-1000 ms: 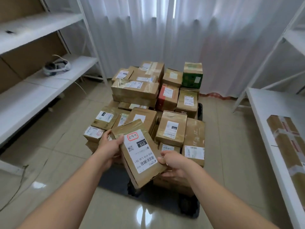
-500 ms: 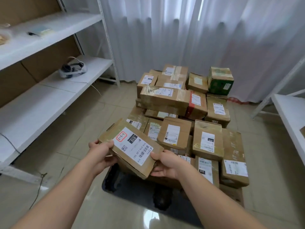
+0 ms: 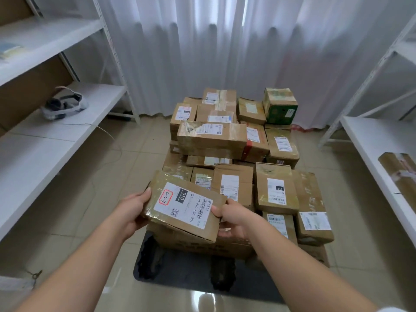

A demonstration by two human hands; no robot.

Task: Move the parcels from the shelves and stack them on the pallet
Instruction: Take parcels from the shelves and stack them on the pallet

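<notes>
I have a flat brown parcel point(image 3: 184, 204) in a two-handed grip: my left hand point(image 3: 132, 210) curls round its left end, thumb on top by the red-boxed "3-3-7" mark, and my right hand point(image 3: 234, 218) clasps the right end, thumb on the edge of the white label, fingers under it. The parcel is tilted, label up, at the near left corner of the stack of parcels point(image 3: 234, 158); whether it touches the box below I cannot tell. That stack sits on a dark pallet point(image 3: 180, 273) on the tiled floor point(image 3: 135, 136). A green box point(image 3: 280, 105) tops the far right corner. To my left, white shelves point(image 3: 45, 136) carry a headset point(image 3: 64, 105); on the right shelf point(image 3: 371, 140) lies another taped parcel point(image 3: 400, 172). White curtains point(image 3: 213, 41) hang behind.
</notes>
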